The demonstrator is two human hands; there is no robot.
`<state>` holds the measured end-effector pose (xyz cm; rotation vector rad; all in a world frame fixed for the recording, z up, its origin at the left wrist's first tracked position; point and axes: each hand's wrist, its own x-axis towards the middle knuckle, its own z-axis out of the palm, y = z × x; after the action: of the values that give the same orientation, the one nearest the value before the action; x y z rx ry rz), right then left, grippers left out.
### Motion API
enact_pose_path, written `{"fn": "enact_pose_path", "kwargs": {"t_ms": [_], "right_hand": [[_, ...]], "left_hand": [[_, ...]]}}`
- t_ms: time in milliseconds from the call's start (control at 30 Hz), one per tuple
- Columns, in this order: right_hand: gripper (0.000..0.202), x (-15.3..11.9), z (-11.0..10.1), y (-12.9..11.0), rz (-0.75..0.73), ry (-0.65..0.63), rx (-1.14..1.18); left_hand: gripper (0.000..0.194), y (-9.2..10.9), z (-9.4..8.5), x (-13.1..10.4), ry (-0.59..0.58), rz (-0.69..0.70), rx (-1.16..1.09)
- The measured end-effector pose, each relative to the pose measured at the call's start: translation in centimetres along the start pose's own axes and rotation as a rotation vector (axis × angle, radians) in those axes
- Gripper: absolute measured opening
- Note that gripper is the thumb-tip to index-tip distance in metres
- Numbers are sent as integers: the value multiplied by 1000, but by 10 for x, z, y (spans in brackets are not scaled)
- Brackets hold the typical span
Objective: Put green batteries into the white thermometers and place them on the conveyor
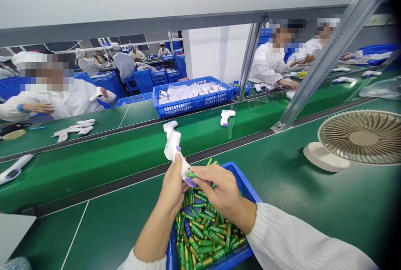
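Note:
My left hand [173, 188] is closed round the handle of a white infrared thermometer [172, 147] with a purple trigger. The handle's lower end points toward me, with a purple battery cover swung open there. Between the thumb and fingers of my right hand [224, 190] is a green battery [191, 175], its end at the opening in the handle; how far it sits inside is hidden. Beneath both hands stands a blue bin [249, 184] full of loose green batteries [203, 234], with a dark blue one among them.
Beyond the bin runs a green conveyor belt [125, 165] carrying white thermometers [227, 117]. A blue basket [191, 105] of thermometers stands across it. To the right are a fan [363, 138] and a slanted metal post [326, 53]. Co-workers in white sit opposite; one holds a thermometer [97, 94].

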<state>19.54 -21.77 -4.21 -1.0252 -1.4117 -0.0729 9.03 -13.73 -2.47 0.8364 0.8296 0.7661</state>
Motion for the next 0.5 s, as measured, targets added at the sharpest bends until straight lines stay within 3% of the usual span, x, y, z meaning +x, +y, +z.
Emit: {"fn": "enact_pose_path", "kwargs": {"t_ms": [133, 500], "right_hand": [[14, 2, 2, 1, -5, -32, -17], [12, 1, -2, -1, -57, -167, -40]], "left_hand": [[58, -2, -6, 4, -11, -30, -21], [61, -3, -8, 3, -10, -79, 7]]}}
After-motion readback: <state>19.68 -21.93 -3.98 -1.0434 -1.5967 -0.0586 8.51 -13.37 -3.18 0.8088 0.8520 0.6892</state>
